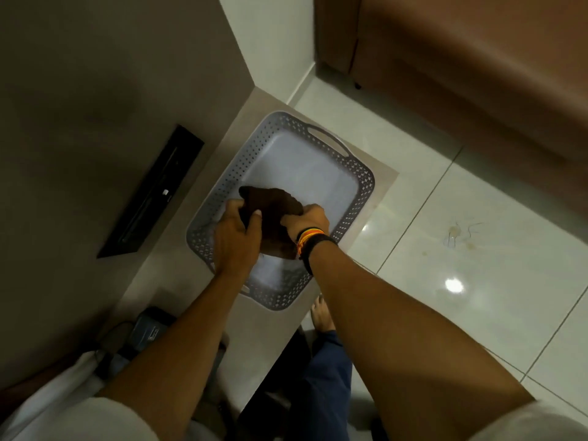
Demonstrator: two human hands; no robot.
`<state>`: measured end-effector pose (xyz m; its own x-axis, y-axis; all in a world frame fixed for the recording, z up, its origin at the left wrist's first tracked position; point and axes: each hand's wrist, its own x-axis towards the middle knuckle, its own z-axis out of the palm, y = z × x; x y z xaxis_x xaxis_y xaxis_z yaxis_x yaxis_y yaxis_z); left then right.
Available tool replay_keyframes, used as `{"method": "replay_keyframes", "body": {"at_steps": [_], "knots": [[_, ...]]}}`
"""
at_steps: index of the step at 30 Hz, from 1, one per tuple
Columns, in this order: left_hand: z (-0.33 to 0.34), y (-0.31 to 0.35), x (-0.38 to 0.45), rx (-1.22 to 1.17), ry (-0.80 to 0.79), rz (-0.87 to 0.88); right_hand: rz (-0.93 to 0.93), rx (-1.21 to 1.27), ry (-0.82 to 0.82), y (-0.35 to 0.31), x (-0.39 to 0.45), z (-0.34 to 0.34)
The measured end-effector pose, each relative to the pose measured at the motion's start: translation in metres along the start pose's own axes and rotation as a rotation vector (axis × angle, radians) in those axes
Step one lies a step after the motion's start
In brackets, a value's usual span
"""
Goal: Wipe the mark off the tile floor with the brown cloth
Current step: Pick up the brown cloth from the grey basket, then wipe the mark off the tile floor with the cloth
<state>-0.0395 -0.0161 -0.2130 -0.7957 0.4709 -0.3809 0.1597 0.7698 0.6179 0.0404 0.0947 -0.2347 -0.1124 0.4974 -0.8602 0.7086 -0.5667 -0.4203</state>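
Observation:
The brown cloth (273, 214) is bunched over the near half of a grey perforated tray (362, 183) that rests on a beige countertop. My left hand (235, 240) grips the cloth's left side, thumb on top. My right hand (307, 219), with bands on its wrist, grips the cloth's right side. The mark (458, 235), a brownish smear with thin dark lines, lies on the white tile floor (477, 297) far to the right of both hands.
The beige countertop (241, 338) ends in an edge just right of the tray. A wall with a black slot (152, 192) stands at left. A brown wooden cabinet (477, 74) stands at upper right. My bare foot (321, 316) is on the floor below the counter edge.

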Motion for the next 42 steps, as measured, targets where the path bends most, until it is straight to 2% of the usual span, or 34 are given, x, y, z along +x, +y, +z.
{"method": "replay_keyframes", "body": {"at_steps": [5,10,15,18,23,30,37,40,42], "knots": [[-0.016,0.034,-0.036,-0.067,0.029,0.136,-0.162,0.249,0.068,0.001,-0.036,-0.045],[-0.004,0.107,-0.080,-0.266,0.038,0.234,-0.243,0.592,-0.018,0.024,-0.082,-0.137],[0.053,0.180,-0.137,-0.348,-0.085,0.269,-0.170,0.846,-0.078,0.072,-0.111,-0.239],[0.109,0.199,-0.175,-0.331,-0.158,0.215,-0.152,0.914,-0.005,0.118,-0.111,-0.292],[0.216,0.184,-0.227,-0.177,-0.287,0.163,-0.064,0.834,0.136,0.220,-0.075,-0.346],[0.346,0.106,-0.240,-0.021,-0.453,0.351,0.017,0.620,0.343,0.343,0.028,-0.352],[0.470,0.055,-0.170,0.021,-0.511,0.495,0.039,0.494,0.555,0.394,0.178,-0.363],[0.510,0.028,-0.117,0.200,-0.469,0.647,0.079,0.318,0.638,0.413,0.230,-0.368],[0.532,0.009,-0.075,0.341,-0.478,0.671,0.076,0.234,0.655,0.427,0.259,-0.358]]}}
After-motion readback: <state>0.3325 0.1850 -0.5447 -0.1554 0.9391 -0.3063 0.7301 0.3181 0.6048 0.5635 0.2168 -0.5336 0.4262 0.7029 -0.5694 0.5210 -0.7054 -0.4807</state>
